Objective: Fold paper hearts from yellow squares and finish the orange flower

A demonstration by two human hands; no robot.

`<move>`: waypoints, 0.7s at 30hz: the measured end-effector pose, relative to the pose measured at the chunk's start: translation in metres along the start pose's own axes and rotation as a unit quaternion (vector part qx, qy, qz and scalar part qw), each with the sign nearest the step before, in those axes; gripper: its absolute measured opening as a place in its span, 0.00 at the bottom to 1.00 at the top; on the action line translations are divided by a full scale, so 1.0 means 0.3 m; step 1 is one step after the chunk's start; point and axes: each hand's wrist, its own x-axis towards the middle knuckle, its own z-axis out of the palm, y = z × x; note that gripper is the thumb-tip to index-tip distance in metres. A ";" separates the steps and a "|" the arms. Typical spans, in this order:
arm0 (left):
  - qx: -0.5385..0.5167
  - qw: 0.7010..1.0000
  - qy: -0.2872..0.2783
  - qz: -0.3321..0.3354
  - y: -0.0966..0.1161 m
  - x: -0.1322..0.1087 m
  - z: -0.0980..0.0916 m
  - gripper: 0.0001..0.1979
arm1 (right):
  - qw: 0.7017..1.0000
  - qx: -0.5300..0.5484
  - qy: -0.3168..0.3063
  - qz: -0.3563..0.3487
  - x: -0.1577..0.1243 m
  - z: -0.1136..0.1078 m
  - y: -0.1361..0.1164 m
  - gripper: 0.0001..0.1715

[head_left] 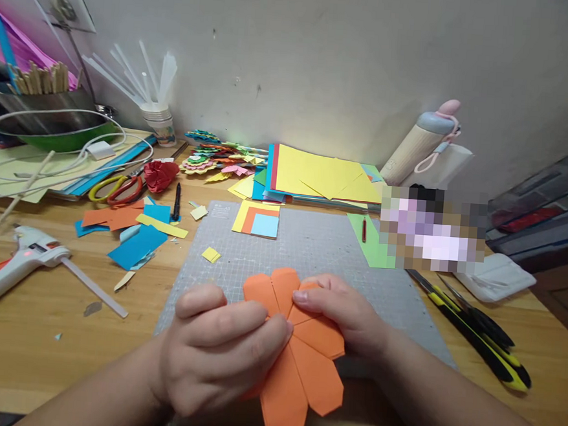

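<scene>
An orange paper flower (318, 378) with several broad, angular petals is held up above the near edge of the grey cutting mat (393, 318). My right hand (350, 312) pinches an upper right petal, with the thumb on top. My left hand (226, 345) is closed over the flower's left side, its fingers curled and a fingertip at the centre. The left petals are partly hidden behind that hand. Beyond the flower lie small yellow paper squares (211, 254) and a stack of yellow, orange and blue squares (264, 224).
At left lie a white glue gun (38, 248), blue paper scraps (138, 247), scissors (120, 187) and a black pen (176, 202). Coloured sheets (326, 170) are stacked at the back. A yellow-black utility knife (474, 337) lies right, below a leaning bottle (420, 141).
</scene>
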 end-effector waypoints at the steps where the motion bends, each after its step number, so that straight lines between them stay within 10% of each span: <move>1: 0.000 0.999 0.027 0.022 0.000 0.001 0.003 0.12 | 1.000 0.011 0.005 -0.008 -0.002 0.007 -0.002 0.16; 21: -0.015 0.999 0.004 0.051 0.002 0.059 -0.034 0.12 | 0.995 0.030 0.024 -0.093 0.025 -0.015 -0.019 0.18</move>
